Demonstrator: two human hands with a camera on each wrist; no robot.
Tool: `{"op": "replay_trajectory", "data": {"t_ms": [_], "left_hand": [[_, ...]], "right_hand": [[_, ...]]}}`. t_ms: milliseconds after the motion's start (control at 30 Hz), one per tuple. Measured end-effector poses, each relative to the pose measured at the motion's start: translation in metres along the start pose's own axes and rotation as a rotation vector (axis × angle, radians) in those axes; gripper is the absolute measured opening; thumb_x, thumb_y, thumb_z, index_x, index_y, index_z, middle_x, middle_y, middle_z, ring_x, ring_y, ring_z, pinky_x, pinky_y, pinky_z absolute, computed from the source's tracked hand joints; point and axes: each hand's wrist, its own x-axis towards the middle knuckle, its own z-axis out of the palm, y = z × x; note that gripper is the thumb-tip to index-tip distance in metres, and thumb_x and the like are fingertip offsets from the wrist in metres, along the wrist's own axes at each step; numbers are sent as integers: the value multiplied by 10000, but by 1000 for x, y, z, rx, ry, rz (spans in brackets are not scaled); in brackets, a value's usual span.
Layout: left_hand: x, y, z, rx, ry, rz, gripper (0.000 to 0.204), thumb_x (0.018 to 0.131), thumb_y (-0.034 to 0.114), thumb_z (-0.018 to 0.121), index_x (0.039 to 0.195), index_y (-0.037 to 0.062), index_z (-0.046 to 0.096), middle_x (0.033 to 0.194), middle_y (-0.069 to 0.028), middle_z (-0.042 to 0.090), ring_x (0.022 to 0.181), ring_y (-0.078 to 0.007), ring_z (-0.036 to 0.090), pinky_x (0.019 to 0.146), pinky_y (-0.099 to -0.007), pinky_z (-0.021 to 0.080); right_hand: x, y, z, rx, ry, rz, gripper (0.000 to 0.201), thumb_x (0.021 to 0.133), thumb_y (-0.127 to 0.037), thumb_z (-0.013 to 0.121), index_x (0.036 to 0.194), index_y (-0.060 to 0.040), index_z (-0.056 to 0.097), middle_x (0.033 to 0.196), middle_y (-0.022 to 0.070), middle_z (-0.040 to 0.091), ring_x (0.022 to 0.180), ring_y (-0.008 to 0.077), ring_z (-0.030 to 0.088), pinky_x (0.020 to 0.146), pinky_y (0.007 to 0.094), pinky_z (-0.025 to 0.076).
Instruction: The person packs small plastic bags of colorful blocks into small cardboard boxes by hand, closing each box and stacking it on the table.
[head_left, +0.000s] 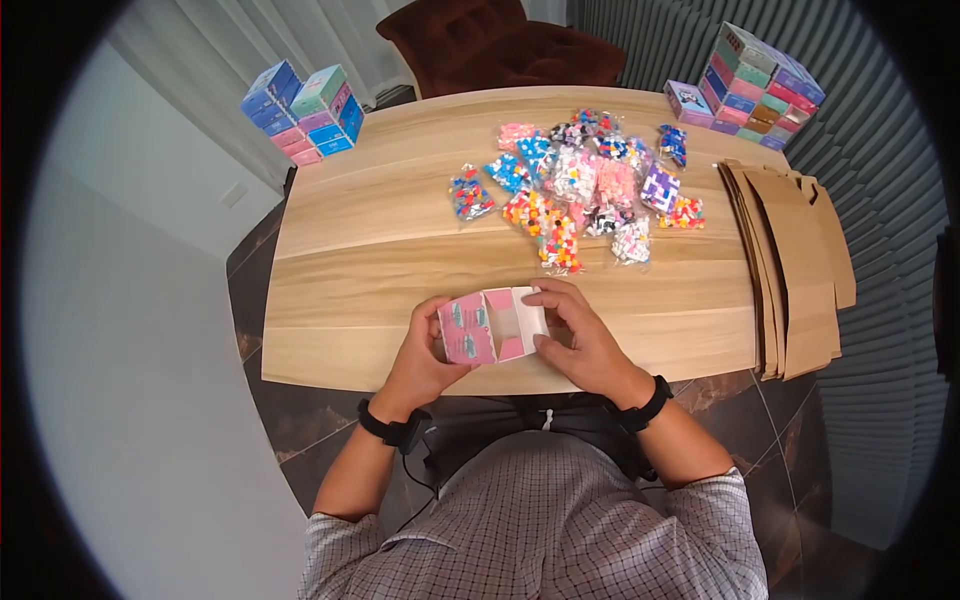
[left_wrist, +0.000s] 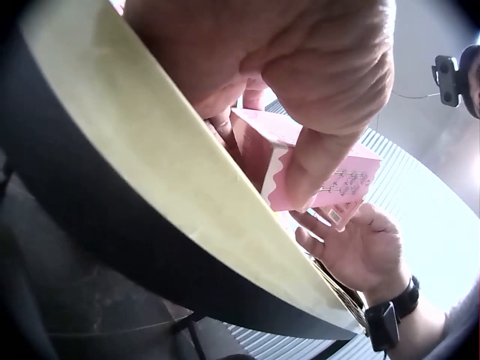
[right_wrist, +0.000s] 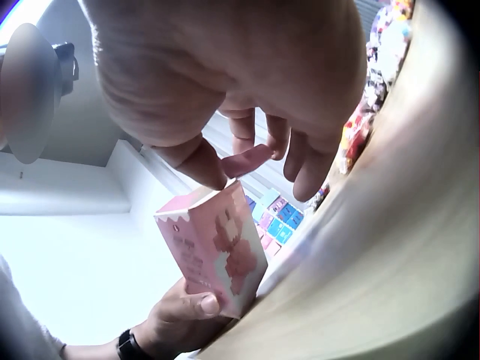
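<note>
Holding the pink box [head_left: 467,330] near the edge of the table [head_left: 350,280], we have its lid flap [head_left: 534,318] folded out, so the step in hand looks to be working the open end of a small carton. Our left hand [head_left: 413,358] is clamped round the closed end, thumb on the near side and fingers on the far side. Our right hand [head_left: 592,348] has its thumb and fingertips drawn in on the lid flap, steadying it out to the right of the box. The opening shows a pale inside, but we cannot tell whether anything sits deeper in.

Beyond the box lies a heap of clear bags of small coloured pieces [head_left: 575,180]; farther off stand stacked cartons, to the far left [head_left: 322,115] and far right [head_left: 745,75] of it. Flat brown cardboard [head_left: 805,265] lies well to its right.

As we judge it, the next move calls for a firm but light left grip, since thin walls could buckle, and for the right fingers to control the flap without creasing it or blocking the mouth.
</note>
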Motion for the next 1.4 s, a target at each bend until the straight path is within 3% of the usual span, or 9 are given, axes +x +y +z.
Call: {"op": "replay_trajectory", "data": {"t_ms": [100, 333, 433, 567, 667, 867, 967, 1300, 1400], "left_hand": [[-1, 1, -3, 32, -11, -67, 987, 775, -178, 795, 1563, 78, 259, 1472, -129, 521, 1362, -235, 541, 1075, -371, 533], [3, 7, 7, -143, 76, 8, 964, 799, -183, 778, 1562, 62, 243, 1493, -159, 498, 1394, -257, 535, 1111, -399, 519], [1, 3, 9, -156, 114, 51, 960, 801, -174, 785, 1555, 59, 239, 1494, -173, 492, 1391, -264, 537, 1116, -410, 516], [1, 2, 9, -136, 143, 76, 962, 798, -163, 795, 1551, 60, 239, 1493, -178, 491, 1390, -270, 538, 1121, -419, 511], [1, -1, 9, -76, 151, 100, 957, 798, -156, 800, 1549, 59, 247, 1493, -179, 492, 1389, -271, 539, 1120, -420, 510], [1, -10, 8, -22, 166, 125, 945, 795, -147, 804, 1545, 57, 266, 1479, -178, 509, 1367, -265, 561, 1109, -413, 518], [1, -14, 6, 59, 176, 122, 945, 795, -147, 804, 1546, 55, 268, 1453, -172, 531, 1345, -258, 578, 1093, -404, 529], [1, -11, 8, 200, 204, 159, 931, 789, -87, 845, 1534, 33, 299, 1401, -145, 554, 1284, -232, 608, 1048, -373, 552], [1, -18, 8, 183, 237, 157, 959, 740, 13, 932, 1515, 2, 366, 1457, -138, 452, 1271, -236, 607, 1036, -341, 524]], "right_hand": [[7, -2, 10, 18, -17, 7, 535, 905, 27, 678, 1419, -69, 563, 1531, 159, 486, 1155, 243, 609, 981, 342, 521], [29, 3, -13, -309, 176, -142, 409, 930, -27, 675, 1337, -33, 640, 1457, 223, 572, 1306, 393, 587, 1078, 432, 492], [45, 11, -26, -278, 338, -27, 387, 921, -48, 704, 1302, -7, 653, 1388, 240, 615, 1305, 416, 577, 1107, 460, 472], [61, 9, -35, -641, 340, -124, 478, 884, -100, 785, 1322, 8, 628, 1355, 241, 622, 1290, 424, 577, 1092, 466, 481], [65, 3, -33, -748, 245, 13, 640, 852, -141, 831, 1405, 18, 551, 1310, 245, 626, 1208, 434, 592, 1050, 475, 492], [63, 13, -20, -867, 250, 4, 838, 801, -127, 847, 1497, 49, 414, 1259, 241, 612, 1099, 422, 577, 1004, 487, 478], [61, 13, -20, -836, 255, 49, 794, 825, -88, 813, 1502, 38, 418, 1320, 263, 596, 1205, 449, 556, 1066, 501, 471], [24, 4, -18, -880, 223, 36, 626, 816, -98, 783, 1378, 38, 543, 1315, 268, 571, 1181, 444, 565, 1026, 504, 479], [23, 5, -15, -877, 233, 94, 582, 834, -110, 772, 1354, 37, 555, 1348, 282, 562, 1191, 448, 573, 1012, 509, 486]]}}
